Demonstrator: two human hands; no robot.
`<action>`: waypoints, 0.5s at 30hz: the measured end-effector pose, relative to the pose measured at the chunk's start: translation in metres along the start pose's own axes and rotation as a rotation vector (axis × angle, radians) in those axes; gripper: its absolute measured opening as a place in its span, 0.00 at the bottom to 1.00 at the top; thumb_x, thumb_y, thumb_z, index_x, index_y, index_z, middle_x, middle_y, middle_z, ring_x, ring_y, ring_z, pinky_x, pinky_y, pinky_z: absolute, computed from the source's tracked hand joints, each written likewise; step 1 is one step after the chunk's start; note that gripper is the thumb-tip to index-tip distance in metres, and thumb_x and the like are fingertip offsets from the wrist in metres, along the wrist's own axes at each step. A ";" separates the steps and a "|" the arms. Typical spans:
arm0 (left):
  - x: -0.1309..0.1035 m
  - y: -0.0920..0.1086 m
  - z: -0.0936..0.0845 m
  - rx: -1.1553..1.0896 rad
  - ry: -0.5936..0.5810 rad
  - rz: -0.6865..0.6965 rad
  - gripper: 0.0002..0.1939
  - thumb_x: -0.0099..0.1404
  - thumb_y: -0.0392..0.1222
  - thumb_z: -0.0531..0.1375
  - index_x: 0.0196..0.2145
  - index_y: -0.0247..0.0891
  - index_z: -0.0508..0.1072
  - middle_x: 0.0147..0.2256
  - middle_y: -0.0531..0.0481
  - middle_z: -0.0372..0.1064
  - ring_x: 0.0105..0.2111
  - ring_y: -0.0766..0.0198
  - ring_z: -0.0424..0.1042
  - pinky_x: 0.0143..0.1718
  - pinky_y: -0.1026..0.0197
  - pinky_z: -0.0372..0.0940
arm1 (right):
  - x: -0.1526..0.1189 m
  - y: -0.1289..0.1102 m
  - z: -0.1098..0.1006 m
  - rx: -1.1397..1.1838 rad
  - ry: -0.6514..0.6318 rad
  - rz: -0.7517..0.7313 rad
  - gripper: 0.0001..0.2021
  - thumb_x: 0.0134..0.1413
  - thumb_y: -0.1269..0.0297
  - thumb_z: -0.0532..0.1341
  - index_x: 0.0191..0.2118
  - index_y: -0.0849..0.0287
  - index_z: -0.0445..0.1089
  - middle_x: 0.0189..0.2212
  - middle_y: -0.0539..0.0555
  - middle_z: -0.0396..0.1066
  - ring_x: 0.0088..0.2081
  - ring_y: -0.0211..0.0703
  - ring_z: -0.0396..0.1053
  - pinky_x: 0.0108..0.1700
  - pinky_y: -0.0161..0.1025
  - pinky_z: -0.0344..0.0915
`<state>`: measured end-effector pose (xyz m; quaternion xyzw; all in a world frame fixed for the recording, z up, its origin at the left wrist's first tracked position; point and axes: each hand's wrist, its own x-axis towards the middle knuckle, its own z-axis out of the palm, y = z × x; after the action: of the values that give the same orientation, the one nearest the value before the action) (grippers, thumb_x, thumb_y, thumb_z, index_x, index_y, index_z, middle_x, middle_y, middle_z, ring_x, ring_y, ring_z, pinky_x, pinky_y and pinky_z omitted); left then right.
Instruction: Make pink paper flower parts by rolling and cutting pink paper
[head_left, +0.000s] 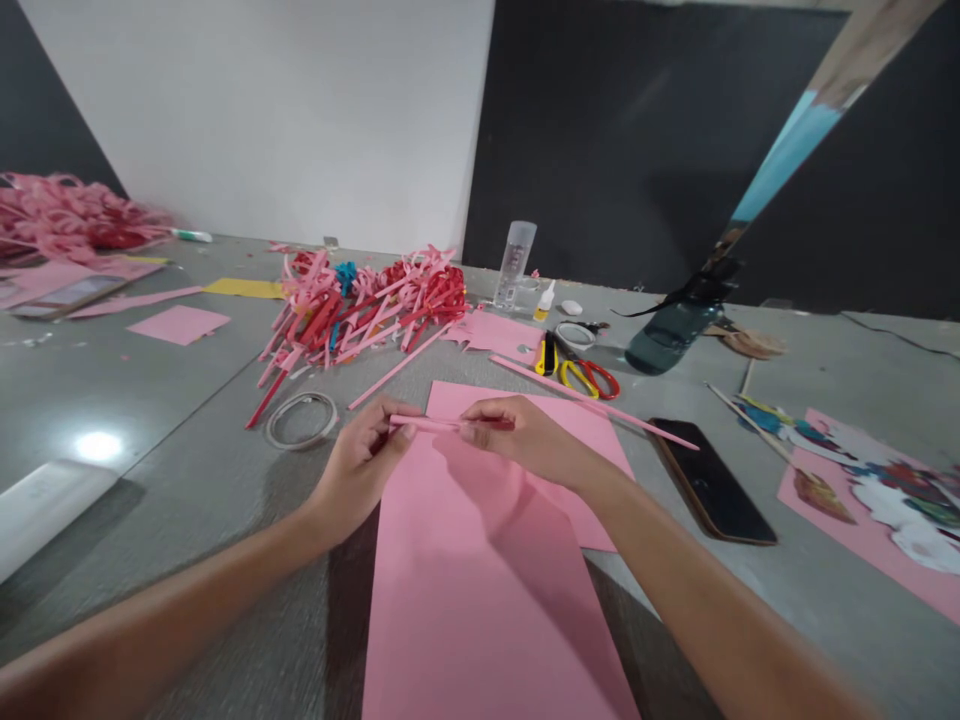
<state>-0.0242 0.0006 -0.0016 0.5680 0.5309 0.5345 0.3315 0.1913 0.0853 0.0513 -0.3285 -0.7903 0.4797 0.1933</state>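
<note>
A long pink paper sheet (480,600) stretches from the near edge of the view up to both hands. Its far edge forms a narrow roll (427,424). My left hand (360,460) is closed on the left end of this roll, thumb on the near side. My right hand (517,435) pinches the roll toward its right end, where a darker reddish part shows beside the fingers. Beneath and behind lies another pink sheet (600,430). The fingertips partly hide the rolled edge.
Beyond the hands lie a heap of curled pink and red paper strips (375,300), scissors (589,380), a glue bottle (546,300) and a clear bottle (516,262). A tape ring (301,420) is at left; a phone (712,480) and dark bottle (671,335) are at right.
</note>
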 end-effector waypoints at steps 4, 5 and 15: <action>0.000 -0.001 0.000 0.003 -0.003 0.003 0.10 0.69 0.46 0.59 0.43 0.38 0.72 0.28 0.55 0.63 0.25 0.70 0.58 0.25 0.67 0.53 | 0.000 0.002 0.000 -0.087 0.042 -0.017 0.09 0.57 0.58 0.63 0.33 0.58 0.73 0.34 0.51 0.72 0.35 0.41 0.66 0.37 0.36 0.59; 0.000 0.000 0.000 0.008 -0.006 0.005 0.10 0.69 0.46 0.59 0.43 0.37 0.72 0.29 0.54 0.64 0.26 0.70 0.59 0.26 0.67 0.54 | 0.000 0.002 0.000 -0.110 0.050 -0.020 0.10 0.58 0.58 0.62 0.33 0.58 0.73 0.35 0.51 0.72 0.35 0.41 0.67 0.37 0.36 0.59; 0.001 -0.001 -0.002 0.019 0.032 0.028 0.08 0.67 0.44 0.62 0.40 0.37 0.74 0.27 0.55 0.65 0.25 0.72 0.60 0.24 0.69 0.54 | 0.000 0.001 0.000 -0.243 0.077 -0.062 0.10 0.63 0.60 0.59 0.35 0.57 0.75 0.35 0.51 0.74 0.35 0.41 0.67 0.35 0.36 0.56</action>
<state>-0.0261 0.0010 -0.0015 0.5698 0.5332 0.5430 0.3101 0.1914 0.0860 0.0501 -0.3431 -0.8443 0.3613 0.1970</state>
